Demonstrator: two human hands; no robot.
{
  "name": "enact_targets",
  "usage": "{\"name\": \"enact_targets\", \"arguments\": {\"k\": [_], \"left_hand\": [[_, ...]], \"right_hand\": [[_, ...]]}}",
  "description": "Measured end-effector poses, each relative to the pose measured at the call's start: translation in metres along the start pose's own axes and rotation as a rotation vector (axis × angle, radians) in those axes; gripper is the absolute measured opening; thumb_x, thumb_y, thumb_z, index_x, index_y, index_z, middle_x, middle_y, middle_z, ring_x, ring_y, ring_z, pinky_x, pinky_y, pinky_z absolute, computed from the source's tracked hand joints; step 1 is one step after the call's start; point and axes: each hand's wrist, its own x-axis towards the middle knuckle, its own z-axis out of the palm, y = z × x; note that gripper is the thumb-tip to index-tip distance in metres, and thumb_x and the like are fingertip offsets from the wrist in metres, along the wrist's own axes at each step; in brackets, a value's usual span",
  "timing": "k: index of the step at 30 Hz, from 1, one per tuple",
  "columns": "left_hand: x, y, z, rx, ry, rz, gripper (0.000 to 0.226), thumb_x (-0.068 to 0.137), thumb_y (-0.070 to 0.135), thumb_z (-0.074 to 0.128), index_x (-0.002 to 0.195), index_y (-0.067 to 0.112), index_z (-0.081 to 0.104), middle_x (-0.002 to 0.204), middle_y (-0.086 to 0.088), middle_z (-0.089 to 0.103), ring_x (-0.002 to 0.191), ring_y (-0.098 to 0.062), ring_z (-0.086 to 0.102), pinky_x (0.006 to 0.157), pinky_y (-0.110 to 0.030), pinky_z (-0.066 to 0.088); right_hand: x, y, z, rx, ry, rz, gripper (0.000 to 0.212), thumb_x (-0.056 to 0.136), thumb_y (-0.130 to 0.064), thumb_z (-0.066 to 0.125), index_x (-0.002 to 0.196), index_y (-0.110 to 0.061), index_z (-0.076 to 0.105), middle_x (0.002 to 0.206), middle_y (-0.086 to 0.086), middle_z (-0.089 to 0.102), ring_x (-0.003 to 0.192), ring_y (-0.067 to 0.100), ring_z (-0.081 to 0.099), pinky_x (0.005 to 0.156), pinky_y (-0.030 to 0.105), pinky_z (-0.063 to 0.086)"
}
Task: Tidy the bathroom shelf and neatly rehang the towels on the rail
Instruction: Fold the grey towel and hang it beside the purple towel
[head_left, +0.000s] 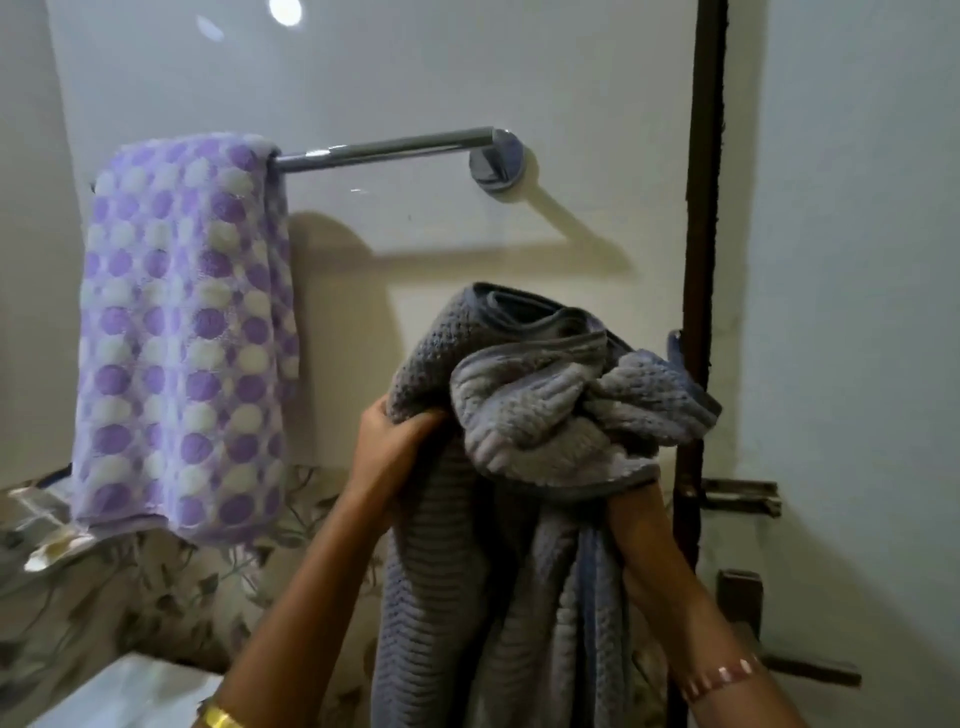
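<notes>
White wall (415, 62) filled most of the view, with patterned floral tiles (130, 597) along its lower part. Dark brown door frame (701, 208) ran vertically at right, with a door (857, 260) past it carrying a latch (743, 498) and a handle (740, 597).

Grey towel (519, 519) was the biggest loose thing: bunched and crumpled, held up in front of the wall below the rail, not touching it, its long end hanging down between the two forearms. Top of the bundle was rolled over; ribbed and waffle textures showed.

Purple and white spotted towel (182, 338) hung folded over the left end of the rail, draped down smoothly, well apart from the grey towel.

Chrome rail (384, 150) stuck out from a round wall mount (496, 161); its right half was bare.

Left hand (395, 447) gripped the left side of the grey towel, fingers curled into the cloth, clamped on it. Right hand (631, 514) was under the bundle on the right, mostly covered by cloth; could not tell how its fingers lay, though the towel draped over it and it seemed to be carrying the weight there.

Gold bangle (221, 719) on left wrist, beaded bracelet (722, 675) on right wrist. A pale surface (119, 696) showed at bottom left, blurry.
</notes>
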Motion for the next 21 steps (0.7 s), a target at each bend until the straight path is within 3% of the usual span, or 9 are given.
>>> {"name": "enact_targets", "arguments": {"k": [2, 5, 8, 11, 14, 16, 18, 20, 21], "left_hand": [[-0.010, -0.006, -0.004, -0.030, 0.001, -0.031, 0.020, 0.079, -0.002, 0.059, 0.082, 0.017, 0.061, 0.080, -0.005, 0.066, 0.069, -0.011, 0.064, 0.056, -0.016, 0.055], [-0.024, -0.022, -0.006, 0.047, -0.027, -0.152, 0.012, 0.076, 0.014, 0.069, 0.083, 0.021, 0.062, 0.082, -0.002, 0.069, 0.070, -0.009, 0.067, 0.055, -0.018, 0.054], [-0.038, -0.037, -0.009, 0.035, -0.019, -0.262, 0.008, 0.075, 0.024, 0.070, 0.082, 0.023, 0.065, 0.078, 0.002, 0.072, 0.070, -0.009, 0.069, 0.056, -0.019, 0.054], [-0.054, -0.048, -0.007, -0.070, 0.092, -0.327, 0.002, 0.082, 0.019, 0.064, 0.081, 0.019, 0.066, 0.066, 0.005, 0.073, 0.061, -0.007, 0.069, 0.050, -0.017, 0.052], [-0.068, -0.054, -0.009, -0.099, 0.133, -0.334, 0.008, 0.085, 0.018, 0.060, 0.080, 0.019, 0.065, 0.070, 0.006, 0.072, 0.064, -0.007, 0.069, 0.053, -0.019, 0.054], [-0.077, -0.056, -0.013, -0.075, 0.103, -0.316, 0.009, 0.087, 0.017, 0.057, 0.081, 0.021, 0.063, 0.079, 0.004, 0.070, 0.067, -0.005, 0.068, 0.061, -0.022, 0.056], [-0.085, -0.058, -0.018, -0.028, 0.087, -0.283, 0.011, 0.088, 0.016, 0.055, 0.081, 0.023, 0.062, 0.083, 0.004, 0.067, 0.066, -0.001, 0.066, 0.065, -0.021, 0.055], [-0.093, -0.059, -0.023, 0.005, 0.067, -0.255, 0.014, 0.087, 0.015, 0.055, 0.080, 0.024, 0.062, 0.083, 0.004, 0.066, 0.067, -0.002, 0.065, 0.069, -0.024, 0.054], [-0.097, -0.059, -0.025, 0.020, 0.044, -0.242, 0.015, 0.087, 0.014, 0.056, 0.080, 0.025, 0.062, 0.083, 0.004, 0.066, 0.068, -0.003, 0.065, 0.068, -0.024, 0.054]], "right_hand": [[-0.004, 0.016, -0.009, 0.016, -0.055, 0.077, 0.025, 0.089, -0.004, 0.052, 0.113, -0.008, 0.057, 0.100, -0.001, 0.057, 0.100, 0.016, 0.057, 0.075, 0.020, 0.046], [-0.013, 0.036, -0.016, 0.189, -0.131, 0.128, 0.031, 0.068, -0.013, 0.066, 0.098, -0.021, 0.062, 0.089, -0.018, 0.068, 0.077, -0.008, 0.064, 0.067, 0.009, 0.050], [-0.025, 0.052, -0.023, 0.315, -0.156, 0.177, 0.025, 0.061, -0.028, 0.064, 0.084, -0.024, 0.072, 0.074, -0.016, 0.074, 0.070, -0.003, 0.069, 0.054, 0.009, 0.052], [-0.040, 0.067, -0.035, 0.356, -0.131, 0.165, 0.020, 0.064, -0.032, 0.067, 0.081, -0.031, 0.076, 0.087, -0.012, 0.075, 0.083, 0.004, 0.070, 0.062, 0.016, 0.055], [-0.052, 0.085, -0.051, 0.272, -0.009, 0.155, 0.019, 0.074, -0.023, 0.067, 0.092, -0.026, 0.072, 0.099, -0.005, 0.073, 0.091, 0.012, 0.067, 0.074, 0.025, 0.054], [-0.061, 0.097, -0.059, 0.077, 0.169, 0.182, 0.016, 0.081, -0.012, 0.063, 0.092, -0.023, 0.067, 0.102, 0.000, 0.067, 0.088, 0.013, 0.063, 0.073, 0.025, 0.048], [-0.071, 0.111, -0.067, -0.123, 0.368, 0.196, 0.020, 0.086, -0.005, 0.056, 0.104, -0.012, 0.062, 0.105, 0.010, 0.063, 0.096, 0.026, 0.062, 0.080, 0.029, 0.045], [-0.083, 0.116, -0.069, -0.135, 0.461, 0.219, 0.019, 0.091, -0.006, 0.049, 0.106, -0.010, 0.058, 0.103, 0.012, 0.064, 0.102, 0.028, 0.057, 0.087, 0.034, 0.043], [-0.087, 0.118, -0.066, -0.039, 0.498, 0.259, 0.014, 0.092, -0.011, 0.046, 0.096, -0.014, 0.059, 0.091, 0.006, 0.066, 0.095, 0.026, 0.055, 0.082, 0.033, 0.044]]}}
